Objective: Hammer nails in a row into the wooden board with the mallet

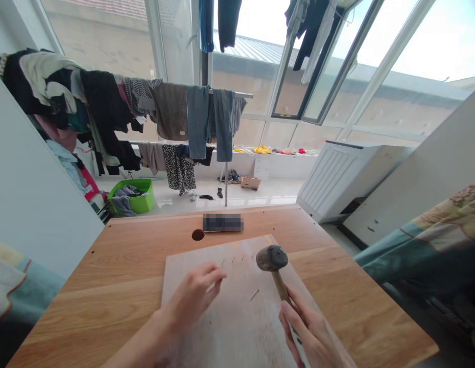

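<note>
My right hand (304, 324) is wrapped round the wooden handle of a mallet (272, 258); its dark, rounded head is raised over the right part of a pale board (191, 335). To the left, my left hand (201, 289) hovers above the same board, fingers curled together. Whatever those fingers may hold is hidden. Just beyond the left fingertips, several thin nails (233, 259) stand upright in a row near the board's far edge. A loose nail (254, 294) lies on the board between my hands.
The board rests on a wooden table (118, 286) with a round hole (198, 235). A dark, blurred-out object (223, 223) lies near the far edge. Beyond are a laundry rack with clothes (170, 110), a green basket (143, 203) and a white ribbed cabinet (329, 174). Curtains hang at both sides.
</note>
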